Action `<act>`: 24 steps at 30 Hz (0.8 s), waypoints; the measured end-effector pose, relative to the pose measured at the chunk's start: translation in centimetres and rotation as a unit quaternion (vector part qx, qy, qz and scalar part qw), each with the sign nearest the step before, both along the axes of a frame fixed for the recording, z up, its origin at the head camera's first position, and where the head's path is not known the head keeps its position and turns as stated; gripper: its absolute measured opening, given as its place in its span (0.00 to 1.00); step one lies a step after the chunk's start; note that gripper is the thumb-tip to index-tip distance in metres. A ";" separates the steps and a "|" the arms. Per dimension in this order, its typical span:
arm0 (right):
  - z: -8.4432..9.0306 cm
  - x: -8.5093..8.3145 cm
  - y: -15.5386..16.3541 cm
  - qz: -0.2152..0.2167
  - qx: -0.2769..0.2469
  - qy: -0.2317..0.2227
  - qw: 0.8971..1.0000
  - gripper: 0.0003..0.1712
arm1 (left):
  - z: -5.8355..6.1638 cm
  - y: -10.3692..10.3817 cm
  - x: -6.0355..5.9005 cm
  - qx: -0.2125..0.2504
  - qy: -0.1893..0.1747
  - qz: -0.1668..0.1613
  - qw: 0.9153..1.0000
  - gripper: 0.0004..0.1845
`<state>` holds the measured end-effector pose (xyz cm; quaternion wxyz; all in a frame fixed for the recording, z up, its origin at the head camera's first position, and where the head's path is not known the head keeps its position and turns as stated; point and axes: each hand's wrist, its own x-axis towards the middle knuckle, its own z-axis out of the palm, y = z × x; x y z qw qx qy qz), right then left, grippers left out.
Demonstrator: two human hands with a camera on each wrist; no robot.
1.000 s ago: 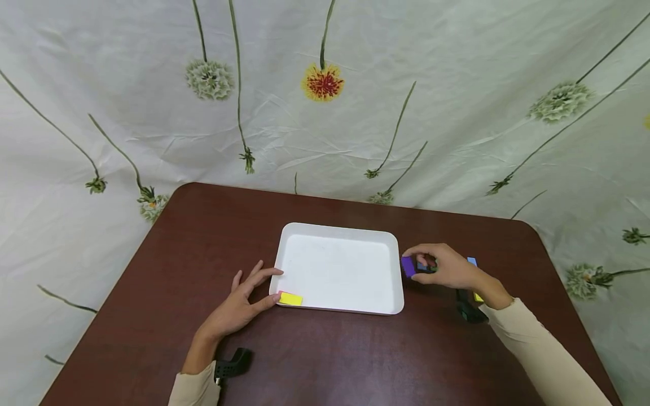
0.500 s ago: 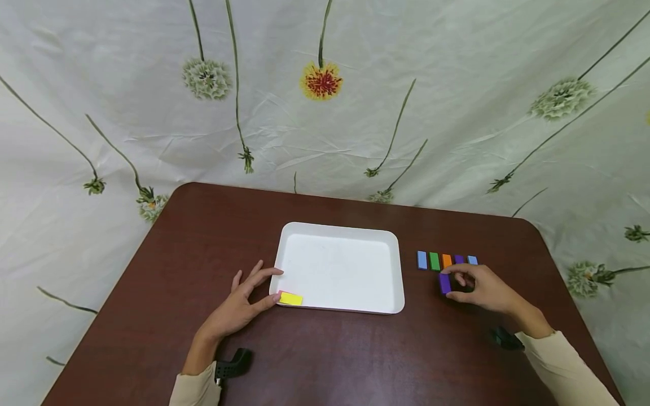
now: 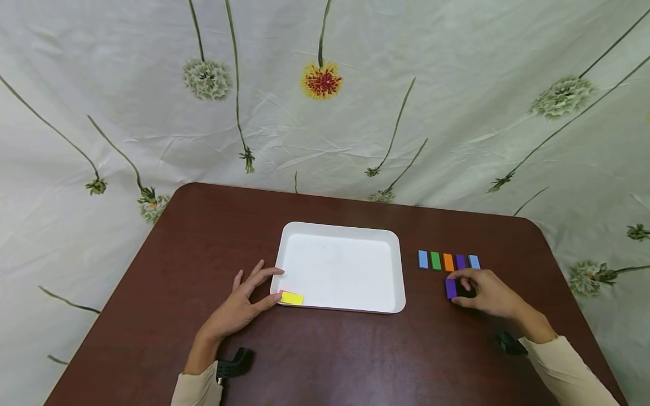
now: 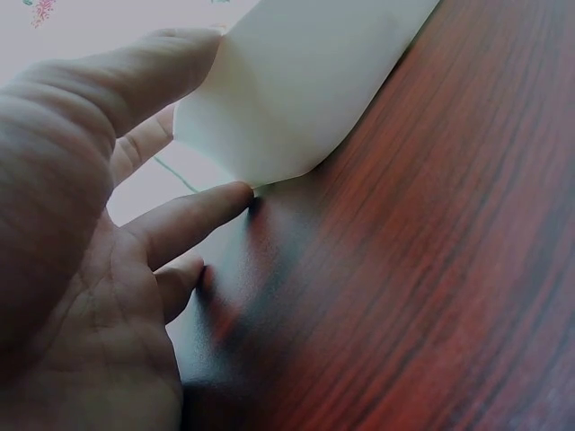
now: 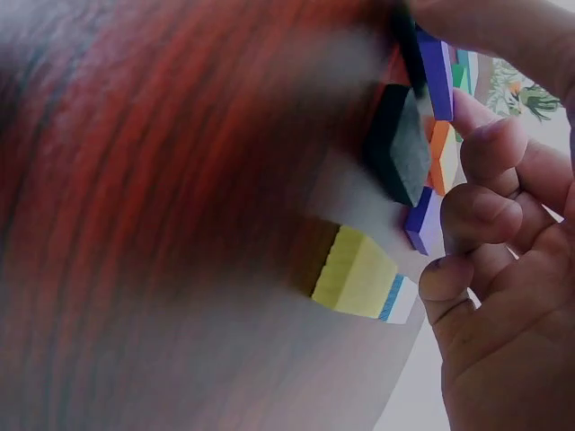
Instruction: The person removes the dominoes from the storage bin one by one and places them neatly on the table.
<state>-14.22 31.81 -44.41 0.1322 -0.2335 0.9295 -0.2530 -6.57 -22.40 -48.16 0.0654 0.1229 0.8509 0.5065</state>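
Note:
My right hand [image 3: 484,293] pinches a purple block [image 3: 451,288] between thumb and index finger, low by the table just in front of a row of coloured blocks. Beside it, partly under the hand, is a black block [image 5: 400,148], clearer in the right wrist view. A yellow block [image 5: 355,274] stands near the curled lower fingers. My left hand [image 3: 233,310] rests with extended fingers at the left rim of a white tray [image 3: 345,228]. Its thumb is by the near left corner, touching or nearly touching a yellow block [image 3: 292,299] there; a pink sliver shows beside that block.
The back row holds a light blue block [image 3: 423,259], a green block [image 3: 435,261], an orange block [image 3: 448,262], a second purple block [image 3: 460,261] and another light blue block [image 3: 474,261]. A brown table [image 3: 335,355] bears everything, with a flowered cloth [image 3: 457,113] behind it.
My right hand has carried the purple block rightward from beside the tray's right edge to the front of the row, uncovering the row's blocks. The left hand keeps its place.

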 end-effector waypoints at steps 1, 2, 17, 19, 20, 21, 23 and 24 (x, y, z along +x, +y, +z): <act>0.0 0.0 0.0 -0.001 0.003 0.000 1.000 0.23 | 0.0 0.0 0.0 0.000 0.000 0.000 1.000 0.25; -0.1 -0.1 0.1 -0.002 0.007 0.000 1.000 0.23 | 0.0 0.0 0.0 0.000 0.001 0.000 1.000 0.25; 0.0 0.1 0.2 -0.014 -0.001 0.004 1.000 0.26 | 0.0 0.2 0.0 0.003 0.001 0.000 1.000 0.26; 0.2 0.1 0.0 -0.008 -0.019 0.008 1.000 0.25 | 0.0 0.1 0.0 0.003 0.000 0.000 1.000 0.26; 0.3 0.0 -0.2 -0.004 -0.030 0.011 0.999 0.25 | 0.1 0.1 0.0 0.004 0.000 0.001 1.000 0.25; 0.4 -0.1 -0.4 0.001 -0.040 0.014 0.999 0.23 | 0.1 0.1 0.0 0.004 0.000 0.001 1.000 0.25; 0.7 -0.4 -1.0 0.016 -0.061 0.020 0.998 0.21 | 0.2 0.1 0.0 0.006 -0.001 0.001 1.000 0.25; 0.9 -0.6 -1.5 0.025 -0.073 0.020 0.997 0.19 | 0.2 0.1 0.0 0.006 -0.001 0.000 1.000 0.25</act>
